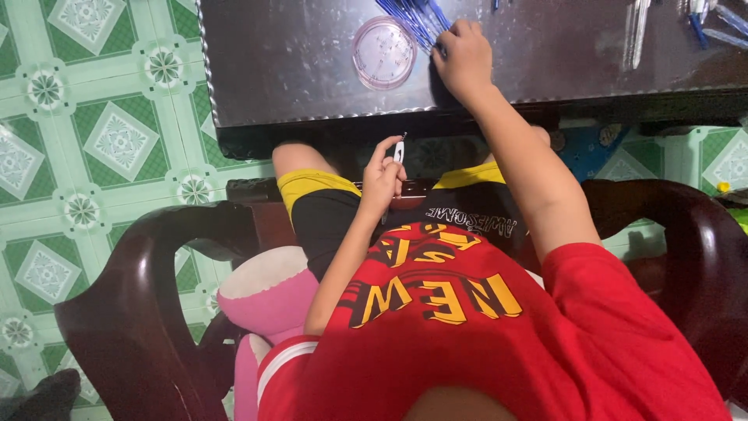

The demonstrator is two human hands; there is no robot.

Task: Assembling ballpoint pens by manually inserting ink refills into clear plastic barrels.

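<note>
My left hand (382, 178) hovers over my lap, below the table edge, pinching a small white pen part (399, 150) with a thin metal tip that points up. My right hand (465, 58) reaches out onto the dark glossy table (296, 78), fingers curled down on the near end of a pile of blue pen tubes (411, 17). Whether it grips one of them is hidden by the fingers. A round clear pinkish dish (383, 52) lies just left of that hand.
More clear and blue pen parts (640, 31) lie at the table's far right. I sit in a dark wooden armchair (148, 265) with a pink and white plush toy (269, 300) beside my left hip. Green patterned floor tiles (117, 140) spread to the left.
</note>
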